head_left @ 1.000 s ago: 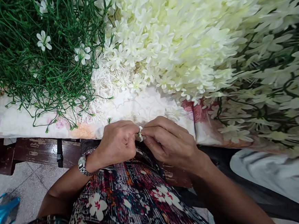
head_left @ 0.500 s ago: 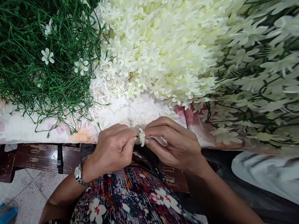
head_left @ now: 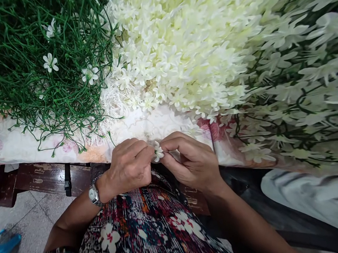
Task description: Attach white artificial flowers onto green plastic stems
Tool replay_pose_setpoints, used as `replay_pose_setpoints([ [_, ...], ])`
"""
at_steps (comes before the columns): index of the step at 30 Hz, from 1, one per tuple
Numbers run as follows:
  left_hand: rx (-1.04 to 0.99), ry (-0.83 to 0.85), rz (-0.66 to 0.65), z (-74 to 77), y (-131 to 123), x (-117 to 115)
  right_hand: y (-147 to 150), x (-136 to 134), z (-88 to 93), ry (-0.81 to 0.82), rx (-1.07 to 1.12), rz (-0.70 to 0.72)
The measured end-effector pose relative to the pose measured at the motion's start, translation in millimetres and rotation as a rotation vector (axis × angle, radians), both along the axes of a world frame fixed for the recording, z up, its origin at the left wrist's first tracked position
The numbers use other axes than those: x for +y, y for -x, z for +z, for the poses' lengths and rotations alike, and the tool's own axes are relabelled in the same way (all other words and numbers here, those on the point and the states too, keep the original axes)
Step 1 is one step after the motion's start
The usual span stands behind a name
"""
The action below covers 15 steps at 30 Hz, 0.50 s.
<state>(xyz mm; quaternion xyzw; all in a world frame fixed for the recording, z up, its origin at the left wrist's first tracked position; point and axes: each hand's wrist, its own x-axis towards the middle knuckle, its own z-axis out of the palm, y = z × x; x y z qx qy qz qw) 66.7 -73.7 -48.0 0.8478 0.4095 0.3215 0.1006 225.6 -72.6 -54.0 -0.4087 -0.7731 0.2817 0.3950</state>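
My left hand (head_left: 128, 166), with a watch at the wrist, and my right hand (head_left: 189, 162) meet over my lap at the table's edge. Both pinch one small white artificial flower (head_left: 158, 152) between their fingertips. The fingers of each hand are curled closed around it. Just beyond them lies a big heap of cream-white loose flowers (head_left: 186, 43) on a flowered cloth (head_left: 145, 124).
A tangle of green wire stems (head_left: 44, 66) with a few flowers fills the back left. Stems with flowers attached (head_left: 301, 92) pile up at the right. A dark wooden table edge (head_left: 44, 177) shows below the cloth. A blue object (head_left: 3, 252) lies on the floor.
The flower between my fingertips has turned and shows more of its petals. My hands have stayed in the same place; the view has shifted slightly.
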Motion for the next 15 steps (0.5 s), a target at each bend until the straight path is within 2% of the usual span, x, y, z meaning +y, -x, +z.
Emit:
replay_pose_setpoints([
  [7,0.003,-0.001,0.01,-1.9,-3,3,0,2,-0.9,-0.07,-0.04,0.004],
  [11,-0.015,-0.025,-0.028,10.1,-3,1,-6,1,4.4,-0.125,-0.063,-0.01],
  [13,-0.103,-0.086,-0.028,17.7,1,-7,-9,-1,7.0,-0.158,-0.052,-0.029],
  [15,-0.218,-0.068,0.037,20.7,11,-18,-12,-4,8.2,-0.183,-0.028,-0.052],
])
